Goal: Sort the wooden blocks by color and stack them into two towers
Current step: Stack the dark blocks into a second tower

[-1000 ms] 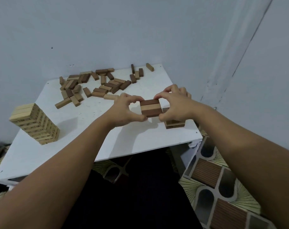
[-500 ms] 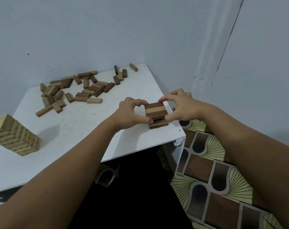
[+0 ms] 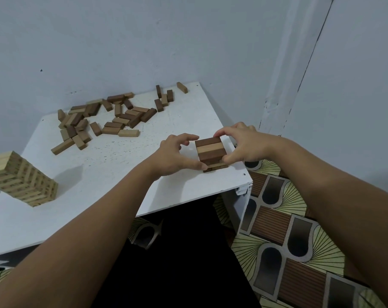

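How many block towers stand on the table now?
2: the tall light tower at the table's left edge, and the short dark tower near its right edge, between both hands.

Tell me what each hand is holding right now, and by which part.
Both hold the layer of three blocks over the short stack: left hand pinches its left end, right hand its right end.

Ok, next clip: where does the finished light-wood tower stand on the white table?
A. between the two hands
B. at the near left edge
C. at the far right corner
B: the light-wood tower stands at the table's near left, far from both hands, which work at the right edge.
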A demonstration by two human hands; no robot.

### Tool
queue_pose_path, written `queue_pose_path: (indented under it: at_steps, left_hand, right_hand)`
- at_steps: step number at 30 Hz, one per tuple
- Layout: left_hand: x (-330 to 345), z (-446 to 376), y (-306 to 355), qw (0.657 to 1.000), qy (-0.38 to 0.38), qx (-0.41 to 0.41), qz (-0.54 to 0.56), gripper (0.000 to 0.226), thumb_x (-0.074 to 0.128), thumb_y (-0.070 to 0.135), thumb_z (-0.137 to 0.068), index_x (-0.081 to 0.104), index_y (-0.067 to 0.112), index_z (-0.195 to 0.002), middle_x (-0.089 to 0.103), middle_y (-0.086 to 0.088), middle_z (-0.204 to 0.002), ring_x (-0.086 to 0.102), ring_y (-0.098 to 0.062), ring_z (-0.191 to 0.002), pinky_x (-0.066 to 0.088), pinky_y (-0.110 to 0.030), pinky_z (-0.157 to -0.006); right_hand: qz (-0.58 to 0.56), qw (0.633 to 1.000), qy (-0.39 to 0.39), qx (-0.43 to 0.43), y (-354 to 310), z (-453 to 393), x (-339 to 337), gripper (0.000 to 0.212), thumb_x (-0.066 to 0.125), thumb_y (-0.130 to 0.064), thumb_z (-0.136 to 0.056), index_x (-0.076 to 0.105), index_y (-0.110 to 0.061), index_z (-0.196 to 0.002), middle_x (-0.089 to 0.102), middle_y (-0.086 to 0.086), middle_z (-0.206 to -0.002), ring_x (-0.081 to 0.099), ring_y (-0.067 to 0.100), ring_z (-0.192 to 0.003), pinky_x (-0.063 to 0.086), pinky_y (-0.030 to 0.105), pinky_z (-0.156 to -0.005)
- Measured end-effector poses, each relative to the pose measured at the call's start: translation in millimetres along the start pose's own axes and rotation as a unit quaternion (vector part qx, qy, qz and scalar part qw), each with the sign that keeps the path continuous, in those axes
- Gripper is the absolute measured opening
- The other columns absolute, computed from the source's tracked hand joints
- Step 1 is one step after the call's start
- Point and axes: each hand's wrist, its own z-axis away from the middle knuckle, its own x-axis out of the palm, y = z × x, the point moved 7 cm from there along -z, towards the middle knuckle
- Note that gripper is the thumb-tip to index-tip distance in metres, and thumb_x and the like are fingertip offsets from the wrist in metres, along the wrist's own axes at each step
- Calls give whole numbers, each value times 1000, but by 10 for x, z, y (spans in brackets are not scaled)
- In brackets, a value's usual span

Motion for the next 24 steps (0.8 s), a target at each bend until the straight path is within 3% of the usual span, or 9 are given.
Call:
queue_pose_path:
  at_steps: [6, 12, 24]
  left_hand:
    - [38, -2, -29, 1000, 10, 8, 26, 77, 94, 50, -64, 63, 44, -135, 51, 3, -134, 45, -20, -126, 41, -38, -101]
    - [51, -32, -13, 999, -6, 8, 39, 71, 93, 45, -68, 63, 46, -133, 50, 4, -134, 45, -22, -128, 42, -44, -106]
    - [87, -18, -49, 997, -3, 12, 79, 67, 92, 32, -75, 63, 40, -134, 54, 6, -128, 49, -15, -117, 45, -37, -100]
  right_hand:
    - [-1, 1000, -1, -9, -4, -2, -15, 75, 81, -35, -80, 41, -48, -143, 34, -1, -145, 26, 23, -133, 35, 48, -103]
    - [4, 1000, 1, -11, 12, 11, -42, 74, 81, -35, -80, 42, -46, -142, 35, 0, -143, 27, 22, -129, 36, 50, -106]
    - [-29, 999, -22, -13, 53, -38, 21, 73, 83, -39, -79, 42, -51, -138, 38, -4, -137, 35, 22, -127, 39, 53, -109]
